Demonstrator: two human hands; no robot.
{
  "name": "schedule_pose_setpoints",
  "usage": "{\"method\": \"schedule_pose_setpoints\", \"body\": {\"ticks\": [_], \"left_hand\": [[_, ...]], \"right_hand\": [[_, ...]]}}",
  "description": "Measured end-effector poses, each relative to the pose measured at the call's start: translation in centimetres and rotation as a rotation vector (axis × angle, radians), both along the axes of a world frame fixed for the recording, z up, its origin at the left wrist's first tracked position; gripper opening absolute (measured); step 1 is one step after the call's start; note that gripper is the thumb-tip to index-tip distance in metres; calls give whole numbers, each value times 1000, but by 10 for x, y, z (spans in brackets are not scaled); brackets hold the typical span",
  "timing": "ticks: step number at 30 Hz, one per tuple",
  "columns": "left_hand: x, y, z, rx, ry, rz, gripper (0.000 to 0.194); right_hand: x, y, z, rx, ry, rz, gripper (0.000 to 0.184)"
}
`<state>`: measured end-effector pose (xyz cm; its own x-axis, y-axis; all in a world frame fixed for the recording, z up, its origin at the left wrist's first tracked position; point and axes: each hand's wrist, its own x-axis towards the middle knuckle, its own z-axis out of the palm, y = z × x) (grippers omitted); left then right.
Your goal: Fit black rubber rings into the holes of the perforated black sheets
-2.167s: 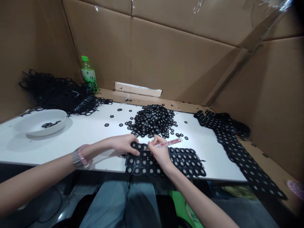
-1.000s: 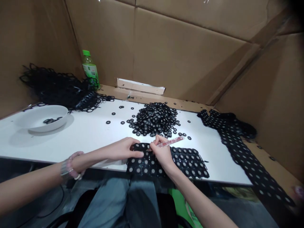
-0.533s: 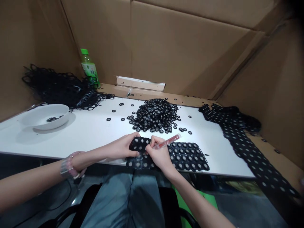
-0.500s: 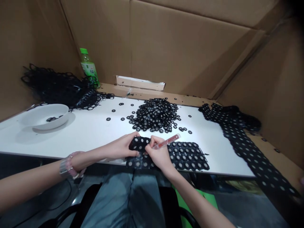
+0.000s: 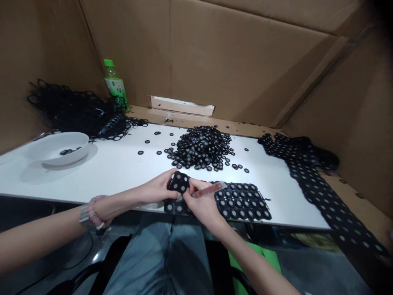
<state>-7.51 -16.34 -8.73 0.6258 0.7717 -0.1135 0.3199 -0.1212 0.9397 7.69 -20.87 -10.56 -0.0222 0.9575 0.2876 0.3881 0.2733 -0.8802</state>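
Note:
My left hand (image 5: 159,187) pinches the raised end of a black rubber sheet (image 5: 242,200) set with rows of round pieces with pale grey centres. That end is bent up between thumb and fingers; the rest lies flat along the table's near edge. Closed beside it, my right hand (image 5: 202,200) grips a slim tool with a clear handle, red inside (image 5: 211,189). Its handle points up to the right; its tip is hidden at the sheet. Beyond the hands rises a pile of loose black rings (image 5: 202,147) with grey centres, several scattered around it.
A white bowl (image 5: 46,151) with a few black pieces stands at left. Behind it lies a heap of black webbed scrap (image 5: 76,110) beside a green-capped bottle (image 5: 116,88). A long dotted black strip (image 5: 319,188) trails off the table's right side. Cardboard walls (image 5: 221,61) enclose the table.
The sheet's left end is bent up more steeply in my left hand. My right hand has shifted slightly left with the tool, whose handle lies at a shallower angle.

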Motion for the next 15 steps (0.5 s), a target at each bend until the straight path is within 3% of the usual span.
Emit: {"method": "schedule_pose_setpoints", "body": {"ticks": [2, 5, 10, 12, 15], "left_hand": [[2, 1, 2, -56, -27, 30, 37], [0, 1, 6, -171, -60, 44, 42], [-17, -9, 1, -540, -46, 106, 63], [-19, -16, -4, -545, -50, 94, 68], [-13, -21, -8, -421, -84, 76, 67]], "right_hand": [[1, 2, 0, -13, 21, -11, 24], [6, 7, -1, -87, 217, -60, 23], [12, 10, -4, -147, 504, -120, 25], [12, 9, -5, -130, 494, -124, 25], [11, 8, -6, -115, 466, -115, 25]]}}
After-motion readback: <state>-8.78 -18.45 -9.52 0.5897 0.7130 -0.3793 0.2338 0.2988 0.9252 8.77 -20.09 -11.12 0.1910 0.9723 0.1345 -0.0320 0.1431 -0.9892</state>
